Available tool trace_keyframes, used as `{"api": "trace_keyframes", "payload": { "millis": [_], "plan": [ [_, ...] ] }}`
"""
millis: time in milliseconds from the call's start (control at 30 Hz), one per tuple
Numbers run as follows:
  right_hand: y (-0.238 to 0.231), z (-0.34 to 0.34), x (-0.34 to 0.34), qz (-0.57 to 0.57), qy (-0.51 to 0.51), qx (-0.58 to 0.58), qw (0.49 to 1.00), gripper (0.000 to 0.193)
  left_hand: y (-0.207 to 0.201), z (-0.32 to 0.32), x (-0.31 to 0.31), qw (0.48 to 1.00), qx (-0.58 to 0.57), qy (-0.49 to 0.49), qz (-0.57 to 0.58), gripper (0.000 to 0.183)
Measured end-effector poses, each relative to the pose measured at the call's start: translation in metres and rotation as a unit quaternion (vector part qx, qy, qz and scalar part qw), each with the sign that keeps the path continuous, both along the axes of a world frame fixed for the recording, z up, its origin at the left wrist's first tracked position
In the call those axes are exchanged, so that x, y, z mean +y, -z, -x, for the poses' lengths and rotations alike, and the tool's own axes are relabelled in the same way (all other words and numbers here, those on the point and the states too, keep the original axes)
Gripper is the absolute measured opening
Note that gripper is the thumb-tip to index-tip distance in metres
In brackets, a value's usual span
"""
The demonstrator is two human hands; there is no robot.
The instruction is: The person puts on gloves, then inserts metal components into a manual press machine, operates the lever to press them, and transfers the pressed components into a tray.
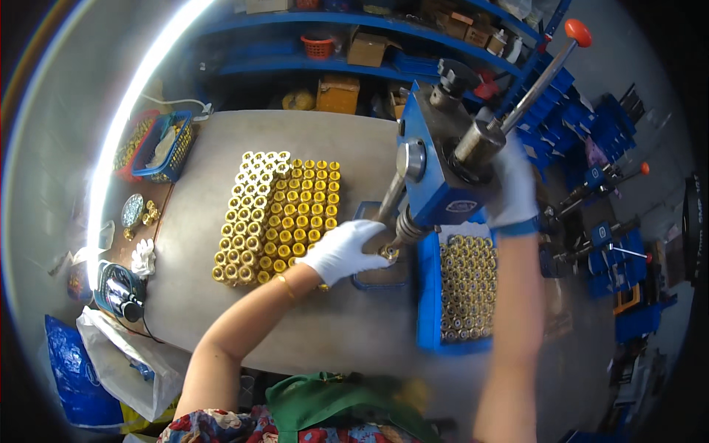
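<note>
My left hand (343, 252), in a white glove, pinches a small brass fitting (389, 253) on the base of a blue hand press (443, 155). The fitting stands under the press's spindle (408, 224), close to its tip. To the right of the press head, my right hand (511, 184), also gloved, is smeared by motion beside the lever hub, its fingers mostly hidden. The press lever (539, 85) slants up to the right and ends in a red knob (578, 33). Rows of upright brass fittings (284, 214) stand left of my left hand.
A blue bin (430, 310) with rows of fittings stands right of the press, below my right forearm. At the table's left lie a blue basket (176, 151), a crumpled white glove (144, 258) and a black-and-silver device (122, 292). Blue shelves (266, 21) run behind; more lever presses (602, 177) stand right.
</note>
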State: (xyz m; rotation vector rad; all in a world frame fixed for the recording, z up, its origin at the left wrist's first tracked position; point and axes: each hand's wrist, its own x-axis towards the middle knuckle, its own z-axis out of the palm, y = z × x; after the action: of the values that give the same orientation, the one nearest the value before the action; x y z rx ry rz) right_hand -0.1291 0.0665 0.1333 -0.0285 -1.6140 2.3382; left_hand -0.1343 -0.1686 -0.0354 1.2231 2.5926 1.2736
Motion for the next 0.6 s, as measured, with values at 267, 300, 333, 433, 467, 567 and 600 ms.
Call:
{"api": "trace_keyframes", "payload": {
  "millis": [267, 300, 333, 433, 467, 567, 600],
  "plan": [
    [-0.069, -0.174, 0.033, -0.216, -0.193, 0.219, 0.932, 0.073, 0.033, -0.014, 0.044, 1.0, -0.008, -0.015, -0.007, 0.039],
    [-0.05, -0.232, 0.018, -0.316, -0.098, 0.161, 0.93, 0.088, 0.032, -0.014, 0.048, 1.0, -0.004, -0.005, -0.018, 0.037],
    [-0.049, -0.237, 0.022, -0.405, 0.004, 0.1, 0.909, 0.104, 0.035, -0.016, 0.056, 1.0, -0.007, 0.004, -0.018, 0.037],
    [0.023, -0.205, 0.01, -0.476, 0.046, -0.136, 0.867, 0.076, 0.042, -0.011, 0.04, 0.999, 0.024, -0.016, -0.037, 0.034],
    [0.058, -0.196, 0.012, -0.431, 0.068, -0.134, 0.89, 0.077, 0.041, -0.012, 0.044, 0.999, 0.022, -0.01, -0.041, 0.034],
    [0.074, -0.189, 0.014, -0.405, 0.075, -0.117, 0.903, 0.074, 0.035, -0.015, 0.049, 1.0, 0.009, -0.007, -0.028, 0.035],
    [0.072, -0.192, 0.014, -0.407, 0.078, -0.117, 0.903, 0.074, 0.033, -0.016, 0.05, 1.0, -0.003, -0.01, -0.013, 0.035]
  ]
}}
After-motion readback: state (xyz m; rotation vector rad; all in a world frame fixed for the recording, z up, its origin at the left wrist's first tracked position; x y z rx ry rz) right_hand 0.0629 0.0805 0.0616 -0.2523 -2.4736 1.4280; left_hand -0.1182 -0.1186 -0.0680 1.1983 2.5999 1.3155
